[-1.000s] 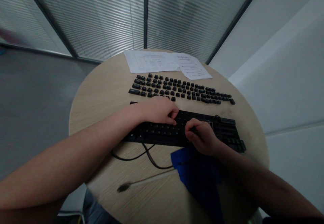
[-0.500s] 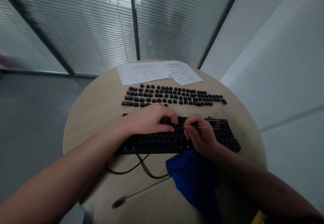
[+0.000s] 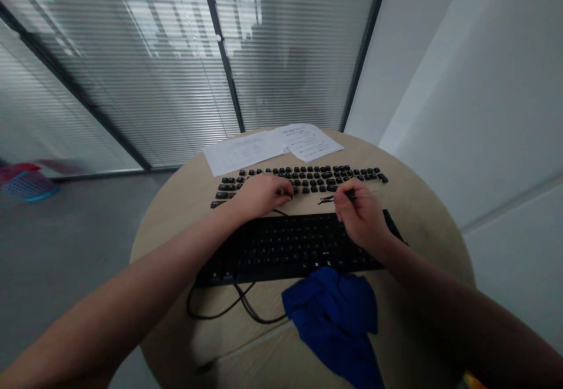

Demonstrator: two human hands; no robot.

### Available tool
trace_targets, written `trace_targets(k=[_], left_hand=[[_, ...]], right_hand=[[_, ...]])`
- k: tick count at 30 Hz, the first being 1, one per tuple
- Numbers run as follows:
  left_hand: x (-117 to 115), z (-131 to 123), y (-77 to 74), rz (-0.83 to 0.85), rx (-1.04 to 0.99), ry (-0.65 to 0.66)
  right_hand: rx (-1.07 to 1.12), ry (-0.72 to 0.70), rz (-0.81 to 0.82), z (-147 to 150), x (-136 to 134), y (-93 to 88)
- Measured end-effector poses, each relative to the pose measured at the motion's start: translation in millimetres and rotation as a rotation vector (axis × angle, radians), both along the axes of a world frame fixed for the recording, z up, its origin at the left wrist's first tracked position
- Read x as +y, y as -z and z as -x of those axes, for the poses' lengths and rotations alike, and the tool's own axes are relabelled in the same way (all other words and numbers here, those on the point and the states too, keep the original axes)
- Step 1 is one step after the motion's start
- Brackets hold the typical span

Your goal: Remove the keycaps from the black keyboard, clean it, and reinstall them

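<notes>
My left hand [image 3: 261, 195] is over the rows of loose black keycaps [image 3: 314, 182], its thumb and fingers pinched around a small dark keycap, mostly hidden by the fingers. In my right hand [image 3: 361, 216] is a keycap puller [image 3: 349, 194] with a black grip. Two dark prongs stick out of it to the left, and thin wire shows faintly on the right. That hand hovers over the right part of the black keyboard [image 3: 281, 248], whose upper rows are dark and hard to make out.
Papers [image 3: 246, 151] lie at the table's far edge. A crumpled blue cloth [image 3: 334, 313] and a looped black cable [image 3: 211, 317] are in front of the keyboard. A basket [image 3: 29, 183] stands on the floor at left, beside the glass partition with blinds.
My left hand has gone from the keyboard up to the loose keycaps. My right hand, with the puller, has lifted away from the left hand and moved slightly right. The view has shifted.
</notes>
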State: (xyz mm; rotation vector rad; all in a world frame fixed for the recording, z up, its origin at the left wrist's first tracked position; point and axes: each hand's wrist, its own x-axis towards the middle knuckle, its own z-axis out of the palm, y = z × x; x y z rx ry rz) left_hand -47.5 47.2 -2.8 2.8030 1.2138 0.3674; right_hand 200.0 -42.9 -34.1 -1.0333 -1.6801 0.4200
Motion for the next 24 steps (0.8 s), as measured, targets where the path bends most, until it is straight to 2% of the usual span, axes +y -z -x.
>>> trace_targets(k=[4, 9, 18, 24], left_hand=[[12.7, -17.3, 12.6, -0.064, 0.155, -0.011], [19.1, -19.6, 21.6, -0.066, 0.212, 0.024], [22.7, -15.5, 26.1, -0.070, 0.232, 0.040], [25.3, -13.7, 27.4, -0.074, 0.223, 0.057]], right_hand=[[-0.002, 0.014, -0.031, -4.6, 4.7, -2.6], [-0.014, 0.049, -0.094, -6.9, 5.1, -8.7], [0.002, 0.045, -0.113, -9.0, 7.1, -5.6], [0.048, 0.033, -0.036, -12.4, 8.5, 0.0]])
